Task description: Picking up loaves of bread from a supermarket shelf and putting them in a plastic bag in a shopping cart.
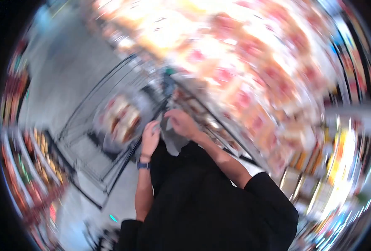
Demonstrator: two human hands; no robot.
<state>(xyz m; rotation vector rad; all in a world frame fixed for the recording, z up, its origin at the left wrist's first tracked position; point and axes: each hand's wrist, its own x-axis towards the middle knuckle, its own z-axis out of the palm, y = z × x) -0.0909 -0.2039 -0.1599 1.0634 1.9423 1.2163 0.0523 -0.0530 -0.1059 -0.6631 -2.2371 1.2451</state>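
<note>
My left hand [150, 138], with a dark band at the wrist, is raised beside the near side of a wire shopping cart [102, 180]. Just right of it, my right hand [180, 123] has its fingers bent at the top of a greyish, thin bag or sheet [173, 139] that hangs between the hands against my dark clothing. Blur hides whether either hand grips the sheet. Inside the cart lies a clear plastic bag [124, 117] with white, red and brown food in it.
A brightly lit display [242, 69] of many wrapped pinkish and tan food items fills the upper right, its dark edge [217, 117] close to my right forearm. Stocked shelves [31, 163] stand at the left, with boxed goods [307, 188] at the lower right. Grey floor [63, 72] shows beyond the cart.
</note>
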